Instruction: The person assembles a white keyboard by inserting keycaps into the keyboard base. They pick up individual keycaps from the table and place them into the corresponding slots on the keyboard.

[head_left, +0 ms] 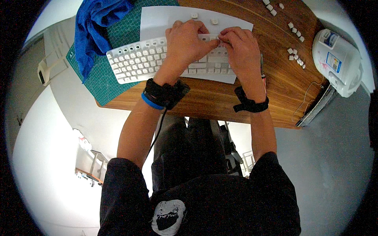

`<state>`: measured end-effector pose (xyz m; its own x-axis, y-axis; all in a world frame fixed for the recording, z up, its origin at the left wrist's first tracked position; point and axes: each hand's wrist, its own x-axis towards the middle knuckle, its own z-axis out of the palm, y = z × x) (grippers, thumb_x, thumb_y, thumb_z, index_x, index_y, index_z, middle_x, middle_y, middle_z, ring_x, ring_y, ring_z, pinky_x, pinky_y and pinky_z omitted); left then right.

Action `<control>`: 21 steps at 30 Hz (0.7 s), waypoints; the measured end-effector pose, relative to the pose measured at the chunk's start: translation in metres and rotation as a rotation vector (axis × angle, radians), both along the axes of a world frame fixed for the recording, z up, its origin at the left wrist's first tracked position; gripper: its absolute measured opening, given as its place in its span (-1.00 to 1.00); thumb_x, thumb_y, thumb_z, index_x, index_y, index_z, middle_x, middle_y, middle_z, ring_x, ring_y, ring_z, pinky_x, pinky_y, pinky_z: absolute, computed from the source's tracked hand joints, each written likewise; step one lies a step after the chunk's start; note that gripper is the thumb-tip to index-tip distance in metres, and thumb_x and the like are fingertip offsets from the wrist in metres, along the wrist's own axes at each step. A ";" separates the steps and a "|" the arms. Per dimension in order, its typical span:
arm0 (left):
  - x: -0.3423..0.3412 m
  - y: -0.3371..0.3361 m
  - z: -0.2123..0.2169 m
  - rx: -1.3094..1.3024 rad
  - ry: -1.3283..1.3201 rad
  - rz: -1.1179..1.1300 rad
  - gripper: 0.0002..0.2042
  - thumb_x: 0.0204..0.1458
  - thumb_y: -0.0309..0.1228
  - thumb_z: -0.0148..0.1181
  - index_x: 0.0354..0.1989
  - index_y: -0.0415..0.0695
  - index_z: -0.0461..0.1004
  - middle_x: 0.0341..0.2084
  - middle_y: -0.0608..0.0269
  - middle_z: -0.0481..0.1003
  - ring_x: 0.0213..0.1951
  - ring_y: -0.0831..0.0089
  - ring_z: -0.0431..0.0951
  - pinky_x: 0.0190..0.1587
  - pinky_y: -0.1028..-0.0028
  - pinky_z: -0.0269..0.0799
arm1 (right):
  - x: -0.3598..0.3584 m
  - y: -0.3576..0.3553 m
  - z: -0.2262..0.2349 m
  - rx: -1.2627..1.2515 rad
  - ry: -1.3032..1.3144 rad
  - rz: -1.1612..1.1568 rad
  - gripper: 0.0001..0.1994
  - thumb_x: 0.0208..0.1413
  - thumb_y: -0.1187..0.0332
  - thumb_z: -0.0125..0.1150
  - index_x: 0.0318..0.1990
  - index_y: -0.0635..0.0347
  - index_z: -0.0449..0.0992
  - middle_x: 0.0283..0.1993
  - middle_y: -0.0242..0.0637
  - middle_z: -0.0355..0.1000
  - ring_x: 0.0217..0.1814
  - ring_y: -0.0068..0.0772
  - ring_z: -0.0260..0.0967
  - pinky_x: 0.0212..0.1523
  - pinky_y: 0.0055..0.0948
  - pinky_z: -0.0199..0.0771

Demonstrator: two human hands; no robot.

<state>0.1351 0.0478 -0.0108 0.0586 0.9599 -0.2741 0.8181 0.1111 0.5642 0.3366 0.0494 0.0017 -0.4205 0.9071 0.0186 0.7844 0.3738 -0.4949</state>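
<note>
- Fingertips of both hands meet over the top row of the white keyboard (pixel 157 59), a little right of its middle; the left hand (pixel 187 41) comes in from the left and the right hand (pixel 240 47) from the right, so the spot they work on lies directly under and between them.
- Long axis of the keyboard runs left to right along the wooden table (pixel 275 90), roughly parallel to its near edge, with its left end lying over the green cutting mat (pixel 102 78) and its middle and right part on the white sheet of paper (pixel 165 19).
- Neither hand is clearly nearer; both reach about equally far, and each forearm crosses the near edge of the table.
- Left fingers are curled down and close together; whether they pinch a key cap I cannot tell.
- Right fingers are bent, thumb and forefinger drawn together at the keyboard's top row; what they hold, if anything, is hidden.
- Keyboard looks pale, with several empty sockets at its top left row.
- Loose white key caps (pixel 295 55) lie well apart toward the table's right edge, two more (pixel 204 18) on the paper just beyond the hands.
- Blue cloth (pixel 94 27) is bunched at the far left corner.
</note>
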 end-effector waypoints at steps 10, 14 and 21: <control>-0.011 0.013 0.011 -0.129 -0.020 -0.130 -0.44 -0.14 0.13 0.60 -0.09 -0.05 0.71 -0.17 0.06 0.71 -0.06 0.01 0.70 0.05 0.11 0.60 | 0.030 0.008 0.006 -0.140 0.207 -0.215 -0.70 0.27 0.36 0.30 0.14 -0.03 0.60 0.14 -0.15 0.50 0.29 0.14 0.36 0.31 0.01 0.42; -0.012 0.010 0.006 -0.044 -0.031 -0.147 -0.48 -0.13 0.07 0.59 -0.12 -0.05 0.69 -0.17 0.13 0.71 -0.07 0.02 0.67 0.02 0.11 0.58 | 0.072 0.004 0.001 0.113 -0.042 -0.524 -0.69 0.27 0.41 0.30 0.16 0.04 0.59 0.22 -0.01 0.46 0.34 0.17 0.33 0.36 0.07 0.36; -0.009 0.011 0.020 -0.171 -0.048 -0.086 -0.59 -0.11 -0.01 0.58 -0.19 0.01 0.70 -0.23 0.27 0.68 -0.07 0.10 0.59 0.01 0.09 0.50 | 0.136 -0.010 -0.012 0.266 -0.371 -0.670 -0.69 0.28 0.48 0.30 0.16 0.11 0.63 0.21 -0.02 0.47 0.28 0.14 0.37 0.33 0.09 0.32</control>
